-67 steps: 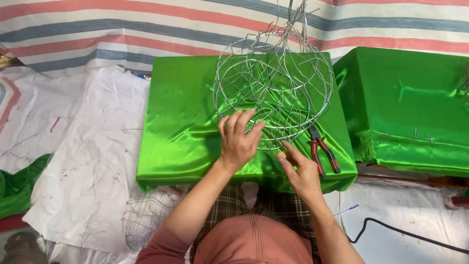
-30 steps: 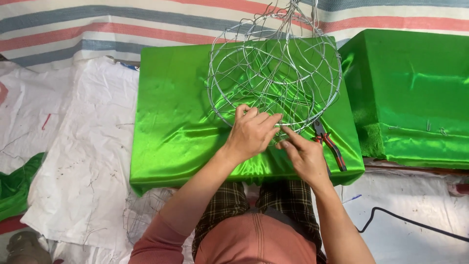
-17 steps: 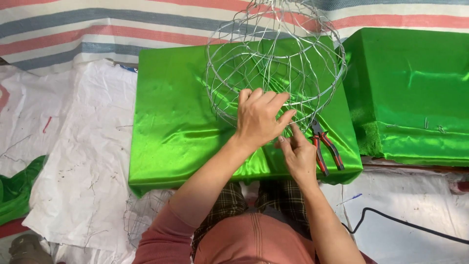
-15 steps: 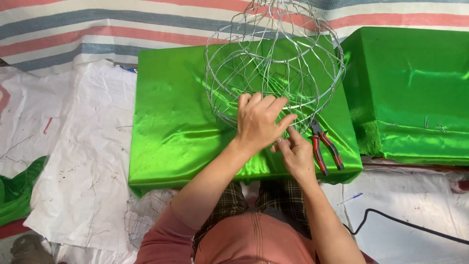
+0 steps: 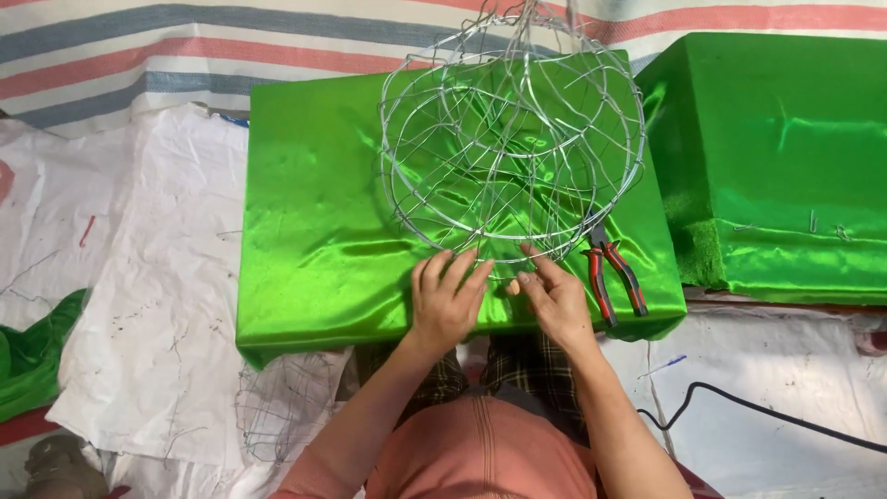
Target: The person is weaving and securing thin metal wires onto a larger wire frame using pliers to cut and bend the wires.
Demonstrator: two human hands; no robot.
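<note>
A round cage-like frame of thin silver wire (image 5: 513, 139) is standing on a block wrapped in shiny green satin cloth (image 5: 314, 240), which is serving as the working surface, and its lower rim is resting near the front edge of that surface. The left hand (image 5: 446, 300) is lying palm down on the green cloth with its fingers (image 5: 453, 268) spread and reaching up to the bottom rim of the wire frame, touching it rather than closing around it. The right hand (image 5: 554, 298) is sitting just beside the left one, its fingers loosely bent, with the index finger and thumb coming together at the same lower rim; whether they are actually pinching a wire there cannot be told.

A pair of pliers with red and black handles (image 5: 612, 275) is lying on the green cloth just to the right of the right hand, jaws pointing up towards the frame. A second block covered in the same green satin (image 5: 785, 157) is sitting to the right, apart from the first. A crumpled white sheet with faint marks (image 5: 139, 305) is spreading over the floor on the left, and a striped red, grey and white cloth (image 5: 185, 46) is lying behind it. A flat piece of wire mesh (image 5: 277, 407) is showing below the front left corner of the block, and a black cable (image 5: 767, 416) is running across the white sheet at lower right.
</note>
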